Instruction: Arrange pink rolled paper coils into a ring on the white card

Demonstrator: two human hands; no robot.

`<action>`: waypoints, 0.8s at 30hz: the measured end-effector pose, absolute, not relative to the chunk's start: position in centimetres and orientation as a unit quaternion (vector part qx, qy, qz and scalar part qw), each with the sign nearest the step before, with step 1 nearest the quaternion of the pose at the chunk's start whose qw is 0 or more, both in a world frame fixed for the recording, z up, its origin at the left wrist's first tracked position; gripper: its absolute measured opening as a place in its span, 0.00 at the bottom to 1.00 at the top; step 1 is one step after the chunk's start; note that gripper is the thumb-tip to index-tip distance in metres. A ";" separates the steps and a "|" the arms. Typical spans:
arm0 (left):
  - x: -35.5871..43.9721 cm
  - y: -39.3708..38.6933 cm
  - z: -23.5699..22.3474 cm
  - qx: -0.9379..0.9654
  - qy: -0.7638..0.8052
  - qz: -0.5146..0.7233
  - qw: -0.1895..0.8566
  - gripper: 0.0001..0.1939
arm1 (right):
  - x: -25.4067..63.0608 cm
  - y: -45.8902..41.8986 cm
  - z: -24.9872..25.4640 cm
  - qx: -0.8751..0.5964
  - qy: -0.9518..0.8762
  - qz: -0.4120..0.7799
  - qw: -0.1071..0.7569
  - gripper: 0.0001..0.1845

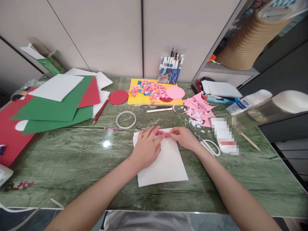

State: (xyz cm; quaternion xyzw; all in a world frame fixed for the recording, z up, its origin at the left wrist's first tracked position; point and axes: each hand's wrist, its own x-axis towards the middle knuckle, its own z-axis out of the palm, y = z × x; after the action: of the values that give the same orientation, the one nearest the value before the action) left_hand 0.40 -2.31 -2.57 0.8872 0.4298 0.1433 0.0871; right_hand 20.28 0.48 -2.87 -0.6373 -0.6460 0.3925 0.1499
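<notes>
The left hand [147, 147] lies spread flat on the white paper [166, 165], fingertips at a row of small pink pieces [163, 133] along its far edge; the right hand [184, 137] pinches at the row's right end, though whether it grips a piece I cannot tell. White-handled scissors [209, 146] lie just right, a tape roll [126, 120] beyond to the left, and farther back a yellow sheet [132, 100] bears pink and blue pieces [154, 89]

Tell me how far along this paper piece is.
Looks early. Already done: the pink oval and red oval look cut out, and a short pink row sits near the white paper's far edge. In hand: the left hand and right hand work at that row. Left, probably: the visible paper below has no pieces, and many pink pieces remain piled.
</notes>
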 end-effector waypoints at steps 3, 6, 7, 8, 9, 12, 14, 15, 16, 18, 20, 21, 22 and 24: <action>0.4 -2.3 -2.7 0.886 0.433 0.141 0.087 0.20 | 20.2 0.4 -2.7 -0.637 -0.648 0.390 0.149 0.19; 0.4 -2.3 -2.7 0.886 0.435 0.136 0.083 0.20 | 20.2 0.4 -2.6 -0.638 -0.649 0.387 0.149 0.19; 0.4 -2.3 -2.7 0.887 0.435 0.135 0.082 0.20 | 20.2 0.4 -2.6 -0.638 -0.649 0.385 0.149 0.19; 0.4 -2.3 -2.7 0.887 0.434 0.134 0.081 0.21 | 20.2 0.4 -2.6 -0.639 -0.650 0.384 0.150 0.19; 0.4 -2.3 -2.7 0.887 0.434 0.134 0.079 0.21 | 20.2 0.5 -2.6 -0.640 -0.650 0.382 0.150 0.19; 0.5 -2.3 -2.5 0.890 0.433 0.128 0.069 0.20 | 20.2 0.5 -2.6 -0.642 -0.650 0.378 0.153 0.18; 0.7 -2.4 -2.4 0.893 0.430 0.121 0.057 0.20 | 20.2 0.5 -2.7 -0.642 -0.649 0.379 0.153 0.17; 0.8 -2.4 -2.3 0.895 0.428 0.118 0.049 0.20 | 20.2 0.5 -2.7 -0.641 -0.649 0.380 0.154 0.17; 0.9 -2.4 -2.2 0.897 0.425 0.116 0.042 0.21 | 20.2 0.5 -2.7 -0.641 -0.648 0.382 0.154 0.17; 1.1 -2.4 -2.2 0.900 0.419 0.117 0.029 0.21 | 20.1 0.4 -2.6 -0.640 -0.647 0.385 0.156 0.16; 1.2 -2.4 -2.2 0.901 0.417 0.121 0.023 0.21 | 20.1 0.4 -2.6 -0.639 -0.646 0.387 0.160 0.16; 1.2 -2.4 -2.2 0.900 0.418 0.124 0.024 0.21 | 20.2 0.4 -2.6 -0.638 -0.645 0.387 0.163 0.16; 1.2 -2.4 -2.3 0.898 0.420 0.128 0.026 0.21 | 20.2 0.4 -2.6 -0.638 -0.644 0.388 0.166 0.16; 1.2 -2.4 -2.5 0.895 0.424 0.137 0.034 0.20 | 20.3 0.4 -2.6 -0.639 -0.640 0.391 0.172 0.16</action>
State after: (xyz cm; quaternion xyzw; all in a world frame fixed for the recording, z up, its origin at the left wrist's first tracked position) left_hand 1.18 -2.37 -2.47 0.8945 0.4241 0.1369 0.0340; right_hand 20.30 0.41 -2.65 -0.6387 -0.6396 0.3915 0.1724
